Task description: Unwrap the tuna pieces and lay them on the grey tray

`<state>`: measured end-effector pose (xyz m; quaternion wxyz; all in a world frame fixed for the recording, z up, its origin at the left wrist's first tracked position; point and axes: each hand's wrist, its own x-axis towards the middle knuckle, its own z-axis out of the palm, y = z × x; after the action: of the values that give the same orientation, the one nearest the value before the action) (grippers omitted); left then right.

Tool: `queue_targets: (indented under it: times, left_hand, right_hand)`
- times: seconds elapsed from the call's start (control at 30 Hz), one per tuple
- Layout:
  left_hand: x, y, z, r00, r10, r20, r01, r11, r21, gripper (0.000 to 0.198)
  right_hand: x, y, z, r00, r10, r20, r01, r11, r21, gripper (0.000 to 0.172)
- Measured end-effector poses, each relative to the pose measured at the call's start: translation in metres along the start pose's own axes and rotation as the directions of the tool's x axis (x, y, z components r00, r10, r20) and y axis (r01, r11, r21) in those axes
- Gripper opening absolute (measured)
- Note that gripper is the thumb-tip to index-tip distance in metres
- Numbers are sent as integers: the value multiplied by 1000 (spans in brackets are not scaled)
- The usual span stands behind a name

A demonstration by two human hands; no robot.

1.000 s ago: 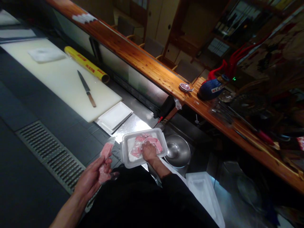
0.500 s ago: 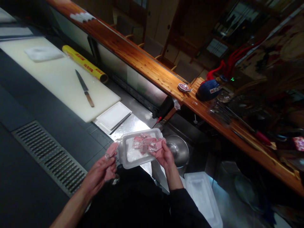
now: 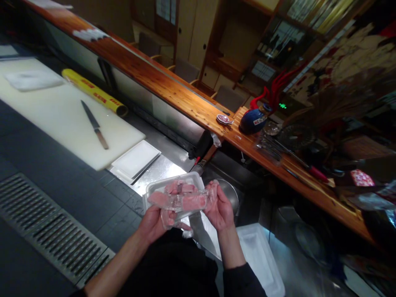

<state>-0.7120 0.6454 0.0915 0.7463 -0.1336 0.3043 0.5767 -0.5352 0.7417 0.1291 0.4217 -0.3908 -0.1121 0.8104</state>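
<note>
Pink slices of raw meat or fish (image 3: 194, 202) in clear plastic wrap (image 3: 175, 202) stretch between my two hands, above a white plastic tray (image 3: 150, 189). My left hand (image 3: 153, 225) is closed on the wrapped slices at their left, with one slice (image 3: 159, 199) over its fingertips and loose wrap hanging below. At the other end my right hand (image 3: 221, 208) pinches the wrap and the slice edge. More pink pieces (image 3: 176, 187) show just behind, over the tray; whether they rest in it I cannot tell.
A knife (image 3: 94, 123) lies on the white cutting board (image 3: 58, 119) beside a yellow wrap roll (image 3: 94, 93). Stacked white plates (image 3: 136, 160) stand near the tray. A metal bowl (image 3: 228, 192) and a translucent container (image 3: 260, 255) are to the right. A wooden counter (image 3: 173, 101) runs behind.
My left hand has moved right and up to the tray, bringing its wrapped slices up against those at my right hand. The camera view has shifted, so the surroundings sit further left.
</note>
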Motion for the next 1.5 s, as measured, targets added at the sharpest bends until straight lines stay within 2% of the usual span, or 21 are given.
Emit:
queue_targets:
  times: [0.17,0.27,0.37,0.5,0.63,0.73,0.87,1.07,1.27,1.5]
  left_hand:
    - [-9,14,12,989,117,-87,-109,990,89,16]
    - [-9,16,9,981,184,-68,-173,975,141,17]
    - [-10,15,5,976,217,-1,-213,960,180,24]
    - [-14,13,5,961,276,25,-273,930,244,45]
    - [-14,11,6,928,373,3,-343,850,399,45]
    - [-15,14,7,908,419,-10,-374,821,430,47]
    - [-19,20,9,906,422,-42,-359,816,454,47]
    - [-21,26,12,908,416,-53,-334,794,508,49]
    - [-25,29,19,901,415,-127,-291,795,533,58]
    - [-25,32,16,896,421,-144,-267,768,582,58]
  right_hand:
    - [5,-9,-32,992,-104,-77,106,994,20,9]
    - [9,-13,-42,989,-129,-77,131,991,14,7]
    - [12,-15,-45,987,-147,-63,147,989,-14,6]
    - [14,-16,-46,986,-156,-66,155,988,-23,8]
    - [14,-16,-45,987,-153,-57,154,988,5,9]
    - [11,-18,-44,987,-157,-22,157,987,16,8]
    - [4,-18,-39,980,-201,10,201,980,7,19]
    - [-2,-18,-31,959,-276,-57,276,961,-8,33]
    - [-10,-21,-27,959,-278,61,279,960,-17,43]
    - [-12,-20,-24,931,-365,28,366,930,-36,52]
